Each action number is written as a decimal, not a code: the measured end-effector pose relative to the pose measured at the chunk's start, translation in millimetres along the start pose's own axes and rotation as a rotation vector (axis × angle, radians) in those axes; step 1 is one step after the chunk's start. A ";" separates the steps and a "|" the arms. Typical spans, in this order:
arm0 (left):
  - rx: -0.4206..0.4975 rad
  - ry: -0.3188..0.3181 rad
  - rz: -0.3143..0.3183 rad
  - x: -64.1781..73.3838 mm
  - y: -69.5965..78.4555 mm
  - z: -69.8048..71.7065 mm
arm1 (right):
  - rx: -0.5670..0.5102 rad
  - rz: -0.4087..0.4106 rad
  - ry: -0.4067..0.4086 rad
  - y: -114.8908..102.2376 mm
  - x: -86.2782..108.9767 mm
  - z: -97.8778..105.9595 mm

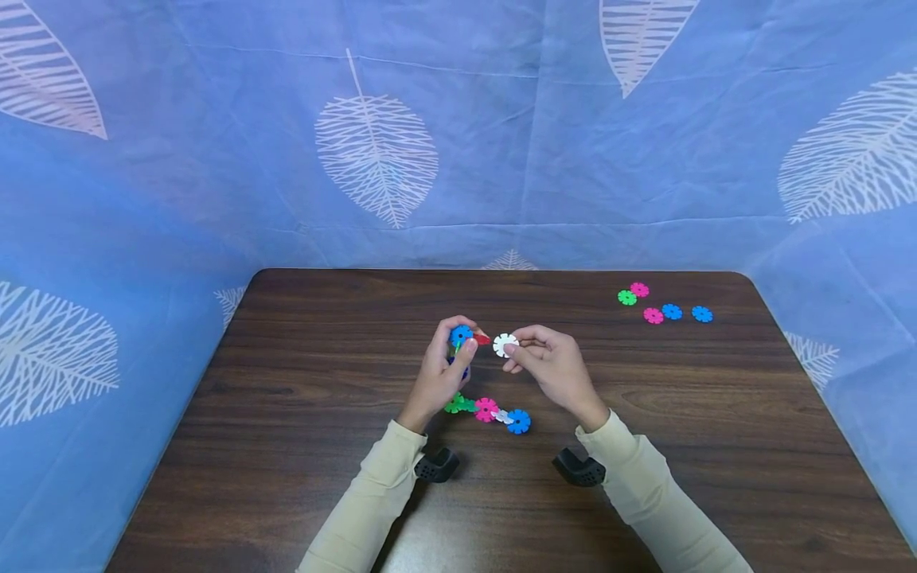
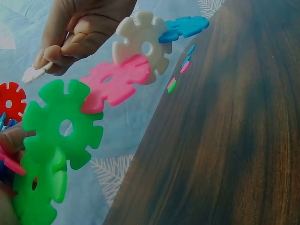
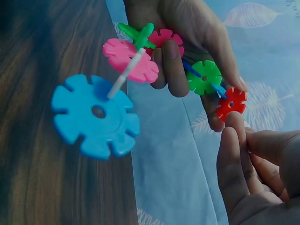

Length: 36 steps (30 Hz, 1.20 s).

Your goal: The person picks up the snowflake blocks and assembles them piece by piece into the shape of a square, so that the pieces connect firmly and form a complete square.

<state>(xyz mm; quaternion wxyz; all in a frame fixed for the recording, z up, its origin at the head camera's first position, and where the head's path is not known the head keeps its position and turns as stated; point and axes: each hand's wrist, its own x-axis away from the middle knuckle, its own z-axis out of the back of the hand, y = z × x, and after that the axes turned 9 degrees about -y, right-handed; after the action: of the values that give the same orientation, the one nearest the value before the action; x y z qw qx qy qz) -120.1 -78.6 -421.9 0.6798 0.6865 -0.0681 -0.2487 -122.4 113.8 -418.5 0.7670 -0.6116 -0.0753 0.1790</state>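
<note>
While in hands [image 1: 555,364], white disc [image 1: 505,345] unjoined, cloth lettering [image 3: 290,4] unclear

The chain of notched discs [image 1: 484,410] is coloured green, pink, white, blue and red; the held disc [image 1: 501,344] is white. Pink, green and blue are shared among the loose discs [image 1: 653,316]. The desk [image 1: 308,358] is streaked dark brown; the cloth backdrop [image 1: 473,159] is patterned (white leaves, over blue).
</note>
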 end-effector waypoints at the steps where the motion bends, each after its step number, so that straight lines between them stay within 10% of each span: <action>1: -0.006 -0.001 0.004 0.0 0.2 0.1 | 0.005 0.002 -0.001 -0.9 -0.3 -0.8; 36: -0.037 -0.054 0.077 -3.9 -14.7 -7.3 | 0.065 -0.052 0.019 -0.4 -3.6 -4.2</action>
<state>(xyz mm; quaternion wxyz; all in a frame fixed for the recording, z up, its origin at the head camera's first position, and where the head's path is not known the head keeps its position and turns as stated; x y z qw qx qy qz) -123.9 -69.3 -435.6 0.6994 0.6638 -0.1081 -0.2420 -124.3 108.6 -418.8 0.7913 -0.5860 -0.0781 0.1559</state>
